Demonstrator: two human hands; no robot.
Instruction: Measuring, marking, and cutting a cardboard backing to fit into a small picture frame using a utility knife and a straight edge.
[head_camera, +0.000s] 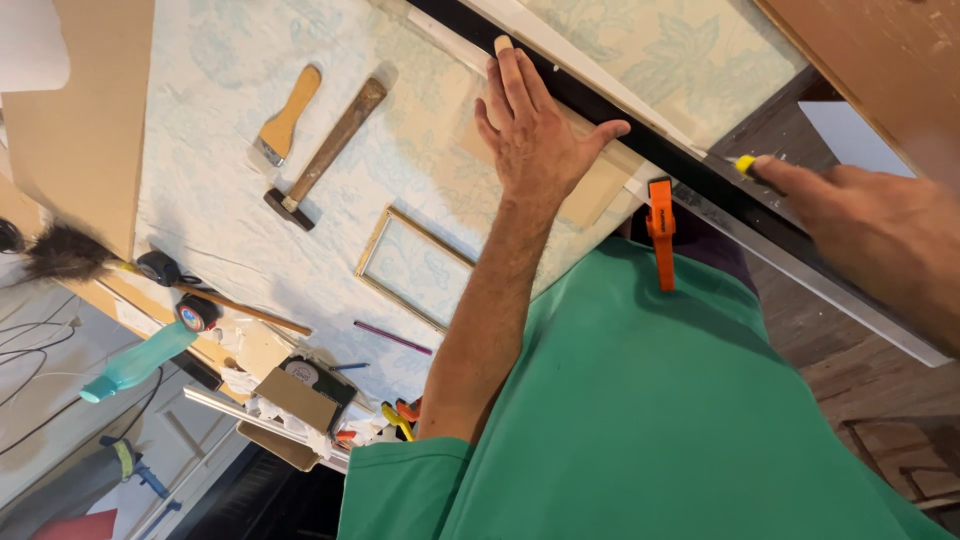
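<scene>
- Black and silver, a long metal straightedge (700, 170) runs diagonally along the table's near edge, with an orange spring clamp (659, 232) gripping that edge just beside it.
- I see my left hand (535, 130) spread flat and open, fingers splayed, pressing a tan piece of board (600, 190) against the straightedge; it grips nothing.
- My right hand (880, 235) is curled around a yellow-tipped cutter (745, 165), whose tip touches the straightedge.
- Pale patterned cloth (220, 100) covers the table, with bare room left of my forearm.
- On that cloth lie a wooden-handled hammer (322, 158), a wooden-handled scraper (283, 120), a thin gold rectangular frame (415, 265) and a purple pencil (392, 338), all well apart from my hands.
- Along the far edge sit a feather duster (70, 255), rolls of tape (195, 312), a teal bottle (135, 365) and a small cardboard box (295, 398); I cannot tell what the box holds.
</scene>
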